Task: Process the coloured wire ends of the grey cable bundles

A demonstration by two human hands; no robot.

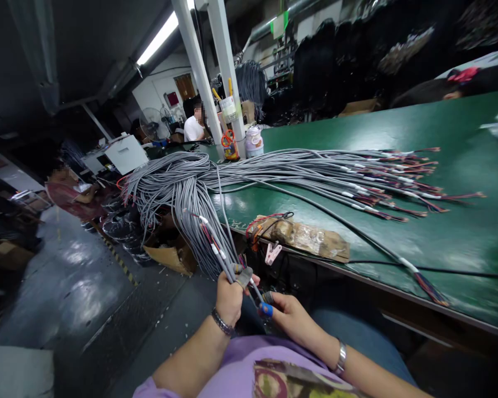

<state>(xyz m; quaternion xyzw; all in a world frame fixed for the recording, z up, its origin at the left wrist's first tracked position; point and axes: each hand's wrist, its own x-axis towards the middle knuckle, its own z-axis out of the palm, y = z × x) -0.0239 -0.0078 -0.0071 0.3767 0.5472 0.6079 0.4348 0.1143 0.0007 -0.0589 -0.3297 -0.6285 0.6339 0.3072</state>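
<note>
Below the table edge, my left hand (pixel 231 290) is closed round several grey cables (pixel 218 253), whose stripped ends with white sleeves and coloured wires point up and left. Tape wraps its thumb and a finger. My right hand (pixel 288 314), with blue tape on the thumb, pinches a grey cable (pixel 256 292) just to the right of my left hand. A large bundle of grey cables (pixel 199 171) lies across the green table (pixel 299 207) and hangs over its edge. One separate cable (pixel 357 228) runs right to fanned coloured wires.
A taped cardboard piece (pixel 302 237) and a pink clip (pixel 273 253) are at the table edge. A lidded lilac jar (pixel 254 142) stands beside white posts (pixel 228 72). An open carton (pixel 172 257) sits under the hanging cables. Other people (pixel 194 124) are at the back and left.
</note>
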